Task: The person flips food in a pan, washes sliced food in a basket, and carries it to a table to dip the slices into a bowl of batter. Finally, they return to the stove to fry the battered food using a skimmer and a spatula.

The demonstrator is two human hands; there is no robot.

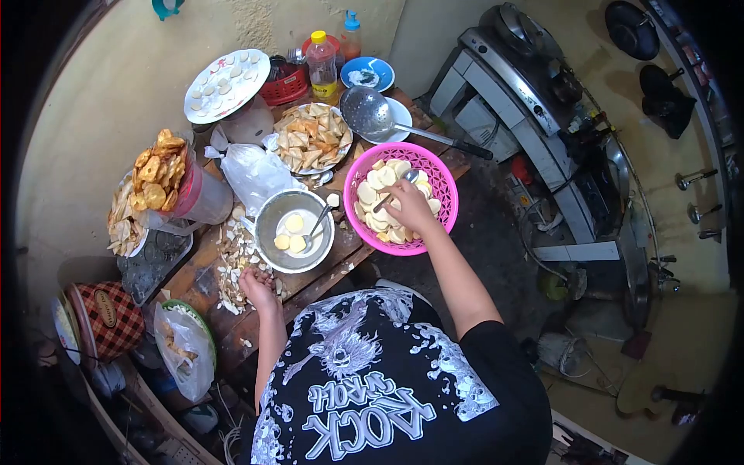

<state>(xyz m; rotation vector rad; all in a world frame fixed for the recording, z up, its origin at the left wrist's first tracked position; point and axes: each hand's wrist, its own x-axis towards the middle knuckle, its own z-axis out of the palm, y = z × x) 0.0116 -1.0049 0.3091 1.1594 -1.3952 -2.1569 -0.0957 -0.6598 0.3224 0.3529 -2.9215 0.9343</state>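
Note:
My right hand (pixel 409 208) reaches into a pink plastic basket (pixel 447 174) filled with pale sliced pieces (pixel 380 180). Its fingers are closed around the handle of a metal spoon (pixel 410 177), which lies over the slices. To the left is a grey bowl (pixel 267 253) of whitish liquid, with several round yellowish slices (pixel 294 224) in it and a fork-like utensil (pixel 318 218) leaning on its rim. My left hand (pixel 260 290) rests low at the table edge beside scattered peelings (pixel 231 267). Its fingers are curled, and whatever they may hold is hidden.
A plate of folded triangular pastries (pixel 312 138), a white plate (pixel 200 112) with small pale discs, and a skimmer (pixel 367 112) with a long handle are at the back. Fried slices (pixel 159 174) rise from a tub on the left. A stove (pixel 511 70) stands at right.

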